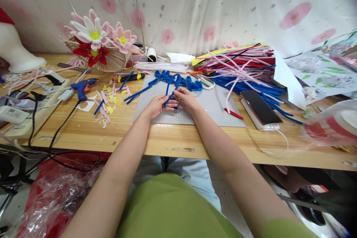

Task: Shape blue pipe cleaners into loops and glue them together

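Observation:
Between my hands a blue pipe cleaner is bent into an upright loop. My left hand has its fingers closed on one side of the loop. On the other side, my right hand pinches the same pipe cleaner near its end. Both hands are just above the grey cutting mat. Behind them, curled blue pipe cleaner pieces lie along the mat's far part. Loose straight blue pipe cleaners rest at the mat's left edge.
A blue glue gun and coloured scraps lie left. Pipe cleaner flowers stand behind them. To the right are a pipe cleaner pile, a red-handled tool, a phone and a plastic-wrapped cup.

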### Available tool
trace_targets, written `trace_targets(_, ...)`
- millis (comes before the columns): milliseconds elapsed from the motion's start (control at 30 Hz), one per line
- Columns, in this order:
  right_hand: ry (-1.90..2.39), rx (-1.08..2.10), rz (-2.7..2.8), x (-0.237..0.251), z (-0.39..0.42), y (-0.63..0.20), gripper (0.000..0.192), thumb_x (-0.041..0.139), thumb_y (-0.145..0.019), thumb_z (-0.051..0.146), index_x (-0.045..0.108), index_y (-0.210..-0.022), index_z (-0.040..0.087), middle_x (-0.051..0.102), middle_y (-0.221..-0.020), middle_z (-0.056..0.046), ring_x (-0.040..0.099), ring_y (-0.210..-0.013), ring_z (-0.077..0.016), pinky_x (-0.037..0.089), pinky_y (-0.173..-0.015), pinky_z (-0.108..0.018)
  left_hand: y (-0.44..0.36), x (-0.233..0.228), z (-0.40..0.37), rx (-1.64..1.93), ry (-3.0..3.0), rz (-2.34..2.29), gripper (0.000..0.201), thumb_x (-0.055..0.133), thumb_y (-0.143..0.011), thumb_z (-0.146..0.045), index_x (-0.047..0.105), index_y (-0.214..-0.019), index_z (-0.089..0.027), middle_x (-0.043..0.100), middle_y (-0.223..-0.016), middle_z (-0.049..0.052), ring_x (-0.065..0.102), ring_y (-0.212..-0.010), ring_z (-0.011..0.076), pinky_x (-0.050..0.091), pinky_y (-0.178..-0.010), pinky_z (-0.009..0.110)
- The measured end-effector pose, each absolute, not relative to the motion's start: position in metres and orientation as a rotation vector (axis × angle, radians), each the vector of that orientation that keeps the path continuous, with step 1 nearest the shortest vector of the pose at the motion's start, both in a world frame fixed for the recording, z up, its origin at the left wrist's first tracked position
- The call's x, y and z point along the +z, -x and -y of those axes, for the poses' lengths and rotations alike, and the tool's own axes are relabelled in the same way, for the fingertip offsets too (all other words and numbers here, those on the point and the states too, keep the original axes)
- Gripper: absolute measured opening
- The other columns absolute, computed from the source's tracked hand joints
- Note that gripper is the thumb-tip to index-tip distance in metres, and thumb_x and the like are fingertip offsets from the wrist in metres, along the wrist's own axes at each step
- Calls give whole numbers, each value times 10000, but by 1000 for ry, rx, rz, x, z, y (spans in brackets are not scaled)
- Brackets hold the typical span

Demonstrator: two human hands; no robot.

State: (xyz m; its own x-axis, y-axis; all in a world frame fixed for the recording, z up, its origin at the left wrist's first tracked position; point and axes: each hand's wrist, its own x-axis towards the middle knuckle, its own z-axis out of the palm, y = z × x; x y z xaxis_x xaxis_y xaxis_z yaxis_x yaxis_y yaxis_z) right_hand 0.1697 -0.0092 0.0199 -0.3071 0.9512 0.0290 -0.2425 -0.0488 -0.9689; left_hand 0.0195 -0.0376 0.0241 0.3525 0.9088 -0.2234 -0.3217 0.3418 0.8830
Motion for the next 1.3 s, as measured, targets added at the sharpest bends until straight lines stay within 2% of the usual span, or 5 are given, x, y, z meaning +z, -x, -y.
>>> trace_targets(267,953,1391,1370,15,10,-157,384,650,-635,481,406,-622,185,394,-567,66,342,-516,-55,269,-465,-192,-18,22,35,840,-861,-778,216,430,-872,-134,617,-948,-56,695,-863,171,672,-854,212,512,-820,435)
trace_targets(533,998,1401,1432,15,14,-152,388,629,-667,483,381,-611,189,322,-531,79,288,-483,-50,229,-431,-185,-17,23,38,831,-866,-797,188,470,-854,-129,619,-942,-55,689,-859,168,675,-824,210,512,-820,442)
trace_targets(867,1004,1342,1560,18,14,-154,288,581,-706,374,373,-619,194,328,-532,79,288,-497,-60,234,-458,-197,-14,21,38,802,-906,-778,188,447,-850,-107,626,-878,-56,693,-851,176,669,-868,236,493,-842,469)
trace_targets(1200,935,1126,1609,11,12,-148,204,554,-732,289,402,-639,190,349,-575,69,330,-547,-70,288,-541,-209,-16,16,36,860,-920,-803,161,471,-844,-116,625,-856,-70,692,-796,132,669,-807,194,512,-806,390)
trace_targets(1300,904,1262,1517,9,13,-146,202,592,-723,322,431,-729,201,359,-541,93,326,-472,-53,270,-478,-193,-17,15,35,876,-944,-812,121,542,-819,-163,616,-808,-69,678,-713,99,655,-684,153,525,-731,326)
